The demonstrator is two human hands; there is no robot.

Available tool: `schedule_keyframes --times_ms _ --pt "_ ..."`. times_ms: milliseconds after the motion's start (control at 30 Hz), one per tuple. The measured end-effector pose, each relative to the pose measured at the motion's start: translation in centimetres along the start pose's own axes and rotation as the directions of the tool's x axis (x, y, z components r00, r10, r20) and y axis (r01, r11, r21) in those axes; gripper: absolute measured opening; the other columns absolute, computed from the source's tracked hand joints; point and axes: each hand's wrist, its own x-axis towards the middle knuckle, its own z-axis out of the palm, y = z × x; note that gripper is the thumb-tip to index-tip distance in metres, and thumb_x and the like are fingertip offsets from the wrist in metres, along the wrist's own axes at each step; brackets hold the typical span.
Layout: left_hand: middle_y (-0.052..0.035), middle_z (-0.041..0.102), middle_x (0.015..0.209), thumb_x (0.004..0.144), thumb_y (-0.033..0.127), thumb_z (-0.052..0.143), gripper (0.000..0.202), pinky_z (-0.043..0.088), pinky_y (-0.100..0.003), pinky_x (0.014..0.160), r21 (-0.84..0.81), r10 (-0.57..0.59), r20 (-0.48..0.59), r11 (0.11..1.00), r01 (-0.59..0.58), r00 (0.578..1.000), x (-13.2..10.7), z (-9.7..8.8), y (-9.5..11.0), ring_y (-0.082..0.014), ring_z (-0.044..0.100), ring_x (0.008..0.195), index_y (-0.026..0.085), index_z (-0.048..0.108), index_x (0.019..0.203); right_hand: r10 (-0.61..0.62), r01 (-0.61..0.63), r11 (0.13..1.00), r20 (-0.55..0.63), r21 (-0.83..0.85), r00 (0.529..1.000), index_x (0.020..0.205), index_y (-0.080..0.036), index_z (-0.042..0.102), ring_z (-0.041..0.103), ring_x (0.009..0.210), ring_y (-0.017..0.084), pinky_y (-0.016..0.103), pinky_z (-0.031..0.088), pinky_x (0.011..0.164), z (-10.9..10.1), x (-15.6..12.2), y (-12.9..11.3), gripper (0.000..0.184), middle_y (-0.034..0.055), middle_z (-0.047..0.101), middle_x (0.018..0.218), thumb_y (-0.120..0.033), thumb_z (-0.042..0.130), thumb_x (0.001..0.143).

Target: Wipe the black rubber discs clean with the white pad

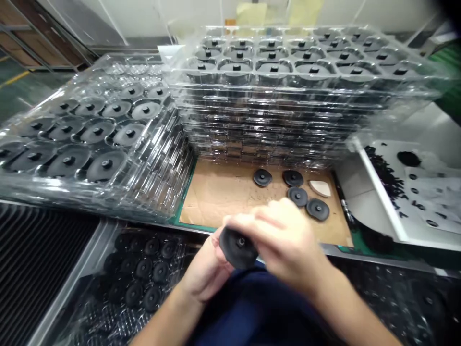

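In the head view, my left hand (205, 269) and my right hand (277, 242) together grip a black rubber disc with a central stud (236, 247), my right fingers lying over its upper edge. Just beyond them, several loose black discs (297, 196) lie on a brown cardboard sheet (219, 192), next to a cream-coloured curved piece (320, 188). Below my left hand, a clear tray (140, 269) holds several smaller black discs in rows.
A tall stack of clear blister trays (273, 110) stands straight ahead, with black discs in its top tray. A second, tilted stack (72, 144) lies to the left. A white bin (406, 192) of black parts sits right, and a ribbed black mat (39, 259) lies lower left.
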Motion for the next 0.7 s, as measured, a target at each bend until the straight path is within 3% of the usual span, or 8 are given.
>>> schedule_keyframes --times_ms 100,167,267,367,533,700 --pt "-0.0025 0.072 0.099 0.047 0.036 0.087 0.057 0.049 -0.024 0.083 0.023 0.014 0.031 1.0 -0.015 0.999 -1.2 -0.3 -0.2 -0.0174 0.066 0.091 0.022 0.071 0.099 0.068 -0.072 0.993 -0.054 -0.089 0.996 0.1 -0.017 0.069 0.052 0.065 0.015 0.032 0.031 0.064 -0.1 -0.6 -1.2 0.026 0.0036 0.071 0.079 -0.009 0.047 0.089" --pt "-0.003 0.072 0.1 0.048 0.037 0.086 0.055 0.049 -0.025 0.084 0.038 0.055 0.024 0.998 -0.056 0.998 -2.1 -0.7 -0.5 -0.0184 0.065 0.094 0.022 0.071 0.098 0.043 -0.037 0.998 -0.098 0.058 0.994 0.104 -0.019 0.068 0.054 0.068 0.014 0.031 0.033 0.066 0.4 -1.1 -1.5 0.028 0.0028 0.072 0.083 -0.009 0.046 0.089" --pt "-0.0048 0.072 0.104 0.056 0.032 0.084 0.049 0.048 -0.027 0.09 0.001 0.138 -0.048 0.99 -0.138 0.989 -3.5 -1.4 -1.2 -0.0195 0.065 0.099 0.021 0.07 0.101 0.225 -0.231 0.928 0.054 0.291 0.973 0.098 -0.023 0.071 0.058 0.074 0.015 0.03 0.037 0.07 1.8 -1.9 -0.7 0.024 0.0016 0.072 0.082 -0.017 0.05 0.087" --pt "-0.0082 0.07 0.113 0.059 0.03 0.082 0.051 0.047 -0.031 0.094 -0.075 0.161 -0.073 0.983 -0.166 0.984 -4.7 -1.9 -1.6 -0.0218 0.067 0.098 0.022 0.067 0.108 0.414 -0.452 0.835 0.182 0.314 0.892 0.095 -0.02 0.072 0.058 0.066 0.015 0.028 0.043 0.063 3.2 -3.3 1.0 0.021 0.004 0.072 0.083 -0.024 0.054 0.084" --pt "-0.0081 0.07 0.113 0.059 0.029 0.082 0.052 0.05 -0.03 0.091 -0.147 0.204 -0.028 0.967 -0.206 0.978 -5.4 -1.4 -1.4 -0.0226 0.065 0.102 0.021 0.067 0.108 0.475 -0.564 0.76 0.316 0.323 0.821 0.093 -0.018 0.073 0.063 0.062 0.016 0.026 0.049 0.055 5.9 -7.0 2.0 0.025 0.0054 0.074 0.086 -0.028 0.051 0.083" --pt "-0.0042 0.072 0.107 0.06 0.023 0.081 0.044 0.051 -0.027 0.088 -0.156 0.163 -0.128 0.971 -0.182 0.978 -4.5 -0.7 -0.5 -0.0209 0.067 0.098 0.023 0.07 0.103 0.515 -0.638 0.711 0.398 0.296 0.759 0.094 -0.018 0.073 0.062 0.058 0.017 0.029 0.05 0.055 7.2 -8.3 2.9 0.029 0.0055 0.074 0.081 -0.034 0.052 0.083"
